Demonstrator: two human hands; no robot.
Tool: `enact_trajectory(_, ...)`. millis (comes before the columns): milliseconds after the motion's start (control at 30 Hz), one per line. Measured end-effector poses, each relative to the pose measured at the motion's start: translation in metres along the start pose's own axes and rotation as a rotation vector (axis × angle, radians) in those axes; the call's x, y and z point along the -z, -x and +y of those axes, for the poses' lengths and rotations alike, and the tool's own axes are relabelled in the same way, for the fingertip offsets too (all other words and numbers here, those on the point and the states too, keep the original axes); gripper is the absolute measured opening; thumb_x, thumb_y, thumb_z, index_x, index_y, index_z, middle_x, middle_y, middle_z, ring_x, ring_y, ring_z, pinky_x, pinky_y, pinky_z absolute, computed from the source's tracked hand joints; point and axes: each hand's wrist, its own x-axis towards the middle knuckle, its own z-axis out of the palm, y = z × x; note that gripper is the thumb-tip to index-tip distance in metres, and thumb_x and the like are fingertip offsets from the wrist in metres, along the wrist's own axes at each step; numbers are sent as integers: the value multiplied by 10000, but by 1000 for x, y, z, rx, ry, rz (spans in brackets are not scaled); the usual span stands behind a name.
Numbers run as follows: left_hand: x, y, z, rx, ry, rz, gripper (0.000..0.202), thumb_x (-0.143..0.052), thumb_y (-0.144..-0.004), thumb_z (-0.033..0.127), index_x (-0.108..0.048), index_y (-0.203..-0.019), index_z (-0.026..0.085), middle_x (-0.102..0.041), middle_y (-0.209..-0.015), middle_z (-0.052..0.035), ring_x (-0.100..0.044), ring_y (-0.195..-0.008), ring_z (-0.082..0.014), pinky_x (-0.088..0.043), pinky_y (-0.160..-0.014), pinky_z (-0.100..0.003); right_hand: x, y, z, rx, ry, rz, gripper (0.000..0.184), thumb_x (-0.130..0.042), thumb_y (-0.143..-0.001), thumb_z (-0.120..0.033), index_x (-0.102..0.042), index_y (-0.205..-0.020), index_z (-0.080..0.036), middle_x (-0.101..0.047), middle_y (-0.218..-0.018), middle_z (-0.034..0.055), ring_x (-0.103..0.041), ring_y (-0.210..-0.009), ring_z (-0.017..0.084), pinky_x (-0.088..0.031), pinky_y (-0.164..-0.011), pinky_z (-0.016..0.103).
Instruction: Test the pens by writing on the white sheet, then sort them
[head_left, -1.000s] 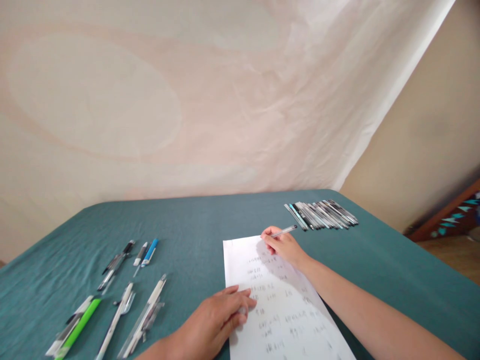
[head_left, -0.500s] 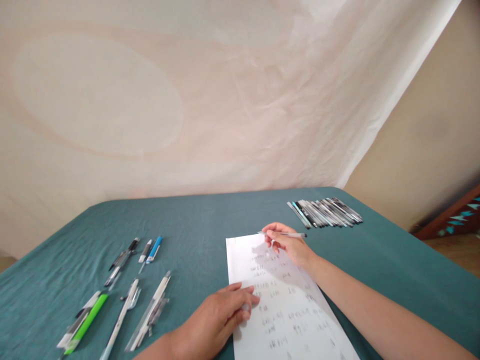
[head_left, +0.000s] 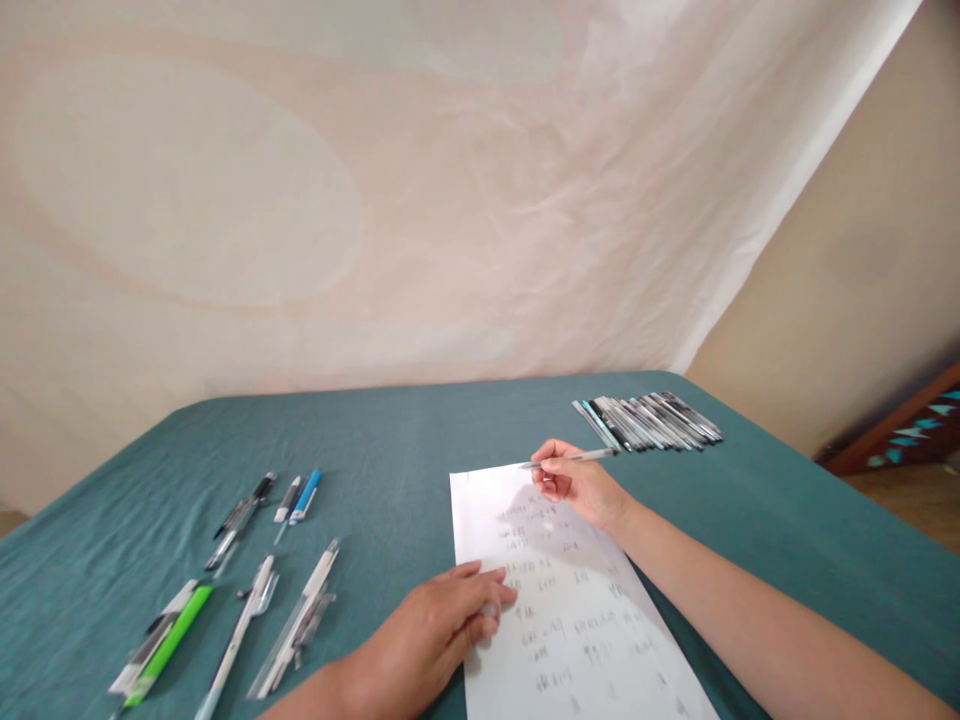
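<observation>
A sheet of white paper (head_left: 570,625) covered with rows of handwriting lies on the green cloth in front of me. My left hand (head_left: 442,622) rests on its left edge, fingers loosely bent and lying flat, holding nothing I can see. At the paper's top, my right hand (head_left: 574,482) pinches a thin, pale pen refill (head_left: 596,456) between thumb and fingers. The refill slants nearly level, its narrow tip pointing left just over the top edge of the sheet. I cannot tell whether the tip touches the paper.
Many slim refills (head_left: 649,422) lie side by side at the back right. To the left are taken-apart pens in small groups: a bright green barrel (head_left: 169,645), a blue one (head_left: 306,496), a white one (head_left: 238,632) and clear pieces (head_left: 296,630). A pale curtain (head_left: 420,200) hangs behind.
My right hand has shifted slightly right, and the refill's back end has tilted up a little. My left hand stays in place on the paper.
</observation>
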Motion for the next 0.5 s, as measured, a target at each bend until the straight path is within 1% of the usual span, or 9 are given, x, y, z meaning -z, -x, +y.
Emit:
enact_trajectory(67, 0, 0, 0, 1, -5, -1, 282, -356, -962, 287, -497, -1206, 304, -589, -1222, 48, -453, -1235, -136, -251, -1103, -271, -3, 1, 3, 7, 121, -1, 170, -646, -722, -285, -576, -835, -178, -622, -683, 11, -543, -564, 109, -338, -452, 206)
enact_trajectory(167, 0, 1, 0, 2, -5, 0, 284, -359, -961, 285, -498, -1207, 308, -585, -1230, 50, -441, -1246, -140, -263, -1097, -271, -6, 2, 8, 7, 379, 12, 180, -611, -759, -309, -582, -879, -178, -626, -674, 4, -505, -510, 86, -361, -457, 204)
enact_trajectory(233, 0, 1, 0, 3, -2, 3, 282, -362, -961, 284, -499, -1206, 310, -584, -1231, 54, -440, -1247, -139, -264, -1096, -267, -8, 3, 10, 8, 497, 29, 189, -586, -777, -316, -581, -910, -181, -633, -683, 1, -479, -480, 74, -375, -461, 203)
enact_trajectory(367, 0, 1, 0, 8, -1, 3, 281, -363, -961, 285, -502, -1204, 312, -584, -1231, 56, -436, -1249, -136, -269, -1092, -261, -10, 3, 10, 12, 554, 65, 184, -560, -787, -321, -574, -910, -184, -640, -695, 3, -494, -485, 77, -398, -466, 199)
enact_trajectory(500, 0, 0, -1, 11, -1, 2, 283, -363, -960, 283, -500, -1207, 308, -584, -1230, 54, -433, -1251, -132, -261, -1097, -263, -9, 1, 12, 25, 582, 133, 132, -567, -766, -307, -559, -796, -179, -598, -626, -10, -518, -498, 92, -362, -415, 180)
